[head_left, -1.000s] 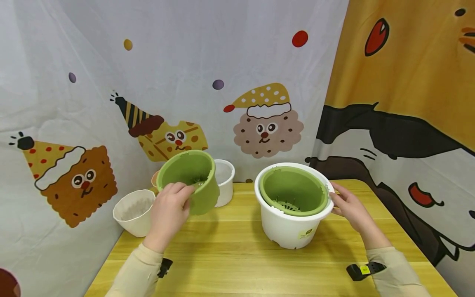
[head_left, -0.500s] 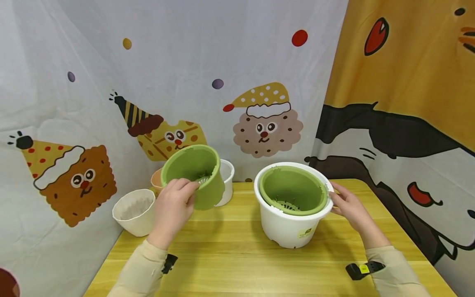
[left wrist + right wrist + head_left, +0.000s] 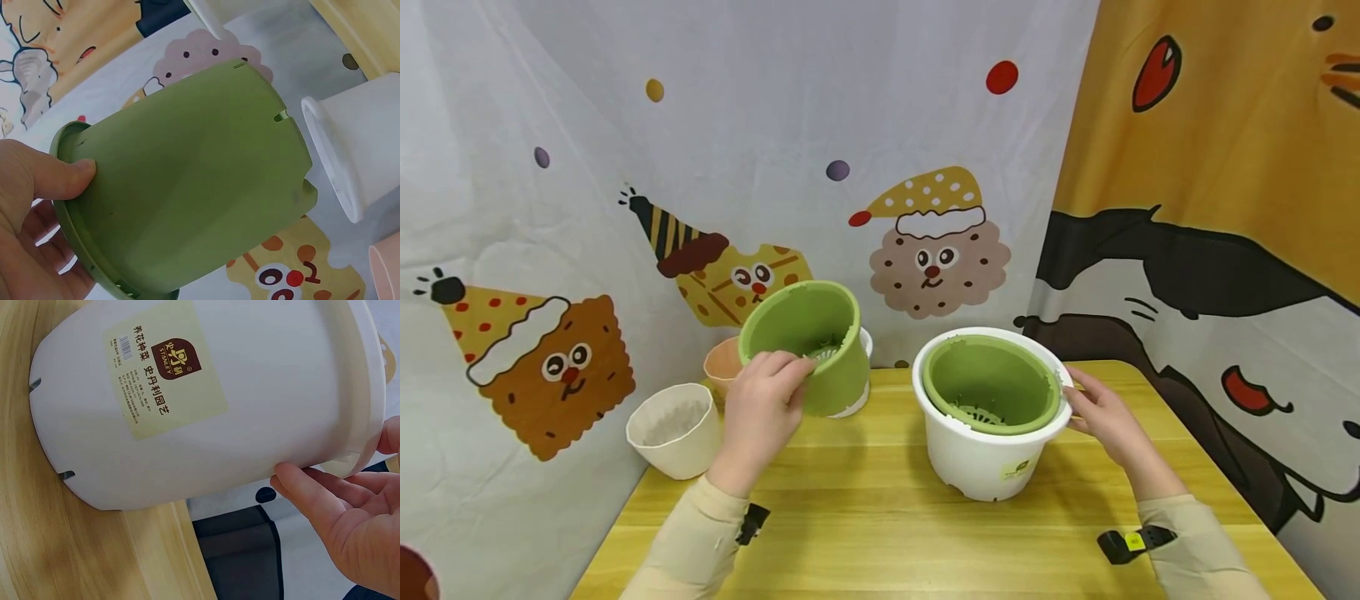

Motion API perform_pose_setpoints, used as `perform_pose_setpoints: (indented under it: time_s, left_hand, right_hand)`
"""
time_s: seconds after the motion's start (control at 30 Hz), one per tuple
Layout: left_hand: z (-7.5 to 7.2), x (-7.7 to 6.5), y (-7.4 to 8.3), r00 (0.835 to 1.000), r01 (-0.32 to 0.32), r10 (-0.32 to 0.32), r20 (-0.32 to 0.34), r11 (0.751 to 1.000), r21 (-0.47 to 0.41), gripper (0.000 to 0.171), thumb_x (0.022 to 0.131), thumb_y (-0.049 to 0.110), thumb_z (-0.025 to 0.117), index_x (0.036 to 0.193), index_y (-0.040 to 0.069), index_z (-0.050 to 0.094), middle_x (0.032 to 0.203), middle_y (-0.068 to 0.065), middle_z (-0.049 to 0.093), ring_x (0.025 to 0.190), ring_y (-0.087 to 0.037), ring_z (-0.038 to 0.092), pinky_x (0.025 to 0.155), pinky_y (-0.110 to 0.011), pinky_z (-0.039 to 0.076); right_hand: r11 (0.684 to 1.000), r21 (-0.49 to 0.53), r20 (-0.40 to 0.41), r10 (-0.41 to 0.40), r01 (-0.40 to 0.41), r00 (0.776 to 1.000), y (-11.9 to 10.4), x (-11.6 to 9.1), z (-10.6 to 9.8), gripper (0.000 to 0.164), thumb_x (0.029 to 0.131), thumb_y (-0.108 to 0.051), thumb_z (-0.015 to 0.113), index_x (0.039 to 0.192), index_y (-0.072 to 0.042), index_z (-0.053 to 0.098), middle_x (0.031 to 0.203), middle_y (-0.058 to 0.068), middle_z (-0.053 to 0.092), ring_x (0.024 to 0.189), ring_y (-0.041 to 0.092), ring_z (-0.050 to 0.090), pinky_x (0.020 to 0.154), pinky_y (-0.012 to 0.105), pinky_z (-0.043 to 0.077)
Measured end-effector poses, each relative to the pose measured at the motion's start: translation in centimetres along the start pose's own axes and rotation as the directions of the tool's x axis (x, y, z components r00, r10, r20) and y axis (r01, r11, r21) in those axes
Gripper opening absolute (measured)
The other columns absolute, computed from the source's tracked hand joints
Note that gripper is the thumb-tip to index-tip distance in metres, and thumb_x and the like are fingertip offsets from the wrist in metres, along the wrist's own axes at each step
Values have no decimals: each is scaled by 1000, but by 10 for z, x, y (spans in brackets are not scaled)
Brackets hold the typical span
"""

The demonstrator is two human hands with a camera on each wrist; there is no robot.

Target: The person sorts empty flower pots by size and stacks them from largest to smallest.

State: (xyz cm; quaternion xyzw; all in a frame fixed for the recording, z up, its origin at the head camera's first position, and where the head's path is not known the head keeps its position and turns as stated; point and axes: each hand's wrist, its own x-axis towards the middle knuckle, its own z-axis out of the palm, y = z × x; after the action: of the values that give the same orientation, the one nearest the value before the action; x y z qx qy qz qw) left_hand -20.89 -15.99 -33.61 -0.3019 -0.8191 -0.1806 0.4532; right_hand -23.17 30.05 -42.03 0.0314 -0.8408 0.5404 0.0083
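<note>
My left hand [image 3: 760,417] grips a green plastic flower pot [image 3: 842,379] by its near rim, held up and tilted over the back left of the table. In the left wrist view the thumb presses the pot's outer wall just below the rim, fingers at the mouth. A large white flower pot [image 3: 981,467], with a yellowish label [image 3: 169,369], stands upright on the table. Nested inside it sits a second green flower pot [image 3: 1000,375]. My right hand [image 3: 1105,421] holds the white pot's right rim, thumb against the outer wall.
A small white pot [image 3: 369,137] stands at the back, mostly hidden behind the raised green pot in the head view. To its left are an orange pot [image 3: 721,358] and a cream faceted pot [image 3: 673,446]. A printed cloth [image 3: 760,108] hangs behind the wooden table [image 3: 880,533].
My left hand has carried the green pot up and to the right, so it now covers most of the small white pot and reveals more of the orange one. The right hand stays put.
</note>
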Motion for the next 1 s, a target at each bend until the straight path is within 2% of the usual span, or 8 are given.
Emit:
perform_pose_setpoints:
  time_s: [0.47, 0.77, 1.0]
  left_hand:
    - [5, 9, 8, 999, -34, 34, -33, 999, -25, 33, 71, -16, 67, 93, 8, 73, 85, -5, 65, 77, -30, 59, 63, -43, 49]
    - [7, 17, 12, 997, -58, 57, -49, 998, -35, 28, 77, -14, 63, 93, 6, 73, 86, -6, 65, 78, -30, 59, 63, -42, 49]
    - [8, 22, 16, 997, -58, 55, -57, 997, -46, 25, 79, -12, 64, 94, 5, 74, 88, -7, 66, 79, -29, 60, 66, -42, 50]
  right_hand:
    - [1000, 25, 3, -10, 10, 1000, 1, 0, -1, 63, 107, -32, 41, 156, 1, 20, 142, 35, 39, 106, 18, 59, 85, 29, 55]
    - [999, 28, -1, -22, 22, 1000, 0, -1, 0, 62, 107, -30, 40, 155, 4, 20, 142, 36, 38, 100, 7, 58, 83, 28, 56]
    - [999, 34, -3, -30, 30, 1000, 0, -2, 0, 62, 107, -29, 41, 154, 5, 21, 141, 36, 39, 101, 14, 61, 82, 28, 56]
